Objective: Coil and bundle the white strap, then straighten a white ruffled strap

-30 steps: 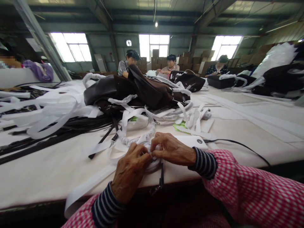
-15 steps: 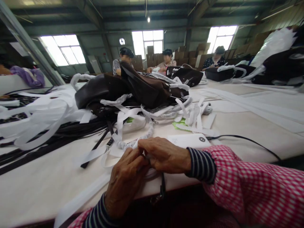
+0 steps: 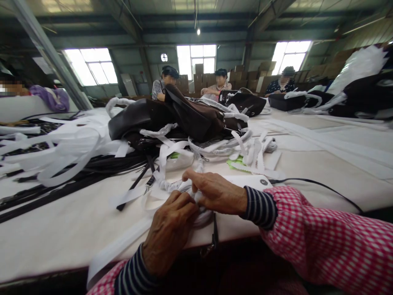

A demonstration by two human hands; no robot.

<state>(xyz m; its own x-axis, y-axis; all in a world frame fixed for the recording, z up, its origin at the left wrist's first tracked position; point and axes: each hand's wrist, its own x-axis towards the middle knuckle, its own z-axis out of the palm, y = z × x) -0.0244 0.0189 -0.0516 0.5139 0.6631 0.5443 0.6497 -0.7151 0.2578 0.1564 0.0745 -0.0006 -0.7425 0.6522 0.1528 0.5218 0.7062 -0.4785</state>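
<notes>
Gripping white coil point(image 3: 205, 219), left hand point(image 3: 172, 225) and right hand point(image 3: 217, 191) both bunched narrow; figuring I'm needing gentle, snug pressure.

And it's my L hand point(image 3: 172, 229) & R hand point(image 3: 219, 192) together over white coil point(image 3: 204, 219), nr table's front edge point(image 3: 61, 246); clip point(image 3: 208, 250) hangs there, white device point(image 3: 250, 180) w/ cable point(image 3: 307, 179) beyond R, dark bags point(image 3: 196, 116) mid-table.

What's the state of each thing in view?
left hand: curled, grip hidden
right hand: curled, grip hidden
white wrapped strap: coiled, partly hidden by the hands
white device: cable plugged in
dark bags: heaped
white strip: end hanging off table
ceiling bulb: lit
</notes>
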